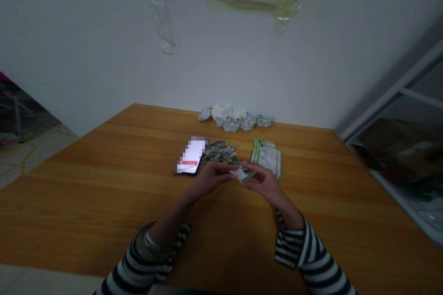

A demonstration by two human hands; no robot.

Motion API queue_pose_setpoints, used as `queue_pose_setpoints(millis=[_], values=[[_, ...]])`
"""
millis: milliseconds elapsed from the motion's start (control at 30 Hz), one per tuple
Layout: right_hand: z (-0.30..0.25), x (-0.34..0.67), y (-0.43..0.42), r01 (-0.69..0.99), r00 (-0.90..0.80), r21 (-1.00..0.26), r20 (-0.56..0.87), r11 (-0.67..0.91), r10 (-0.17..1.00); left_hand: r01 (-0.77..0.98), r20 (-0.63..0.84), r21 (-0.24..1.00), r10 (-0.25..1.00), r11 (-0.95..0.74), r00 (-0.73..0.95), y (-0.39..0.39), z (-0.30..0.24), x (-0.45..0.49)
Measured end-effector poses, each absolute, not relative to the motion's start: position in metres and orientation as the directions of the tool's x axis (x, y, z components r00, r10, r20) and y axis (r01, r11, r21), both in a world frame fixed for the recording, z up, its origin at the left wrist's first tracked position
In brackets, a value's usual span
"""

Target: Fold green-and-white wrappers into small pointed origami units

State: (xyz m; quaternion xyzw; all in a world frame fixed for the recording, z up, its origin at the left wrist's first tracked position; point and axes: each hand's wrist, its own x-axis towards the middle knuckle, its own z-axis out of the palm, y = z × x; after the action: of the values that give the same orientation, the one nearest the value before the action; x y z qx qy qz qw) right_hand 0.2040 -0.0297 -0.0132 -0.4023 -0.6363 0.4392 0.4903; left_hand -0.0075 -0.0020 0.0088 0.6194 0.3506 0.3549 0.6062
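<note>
Tabletop of orange-brown wood point(93, 170) spreads wide around both hands, its bare grain running toward nine and three o'clock as far as the slanting side edges, and toward six o'clock to the near edge; at twelve it meets a pale wall point(221, 60). Clock places are taken from the held packet. Both forearms, in black-and-white striped sleeves point(320, 258), reach inward from seven and five o'clock, and the hands meet near the middle. Left hand point(212, 179) pinches the packet's whitish side between thumb and fingers; right hand point(263, 184) pinches the printed side likewise. Between them sits the small white, green and blue packet point(245, 175), tilted, its tiny print too blurred to read; whether it is torn cannot be told. A dark-edged phone with a lit screen point(192, 154) lies near ten o'clock, a loose heap of small printed packets point(221, 153) at eleven, a flat stack of green-and-white packets point(268, 156) at two, and a row of crumpled white-and-green wrappers point(231, 123) at twelve.
</note>
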Motion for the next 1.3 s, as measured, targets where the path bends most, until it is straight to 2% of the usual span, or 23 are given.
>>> queue_pose_setpoints(millis=[100,300,467,633,933,1200,1300], values=[[-0.012,0.201,-0.033,0.116,-0.163,-0.950,0.271,0.291,0.949,0.011,0.034,0.999,0.866,-0.046,0.500,-0.001,0.006,-0.008],[-0.011,0.200,-0.035,0.160,-0.209,-0.943,0.255,0.290,0.944,0.062,0.058,0.993,0.871,-0.101,0.487,0.003,0.000,-0.011],[-0.014,0.190,-0.033,0.157,-0.056,-0.922,0.350,0.355,0.935,0.118,0.116,0.977,0.906,-0.178,0.408,0.000,-0.002,-0.006],[-0.021,0.177,-0.033,0.152,0.159,-0.909,0.411,0.389,0.898,0.001,0.141,0.989,0.931,-0.150,0.337,-0.008,-0.003,0.006],[-0.015,0.169,-0.041,0.340,0.245,-0.849,0.496,0.405,0.833,-0.045,0.071,0.997,0.963,-0.061,0.261,-0.017,-0.002,0.019],[-0.018,0.160,-0.043,0.328,0.287,-0.847,0.512,0.419,0.810,0.107,0.122,0.985,0.986,-0.134,0.113,-0.020,-0.006,0.022],[-0.019,0.160,-0.042,0.315,0.297,-0.855,0.501,0.412,0.813,0.129,0.127,0.981,0.983,-0.144,0.134,-0.019,-0.006,0.021]])
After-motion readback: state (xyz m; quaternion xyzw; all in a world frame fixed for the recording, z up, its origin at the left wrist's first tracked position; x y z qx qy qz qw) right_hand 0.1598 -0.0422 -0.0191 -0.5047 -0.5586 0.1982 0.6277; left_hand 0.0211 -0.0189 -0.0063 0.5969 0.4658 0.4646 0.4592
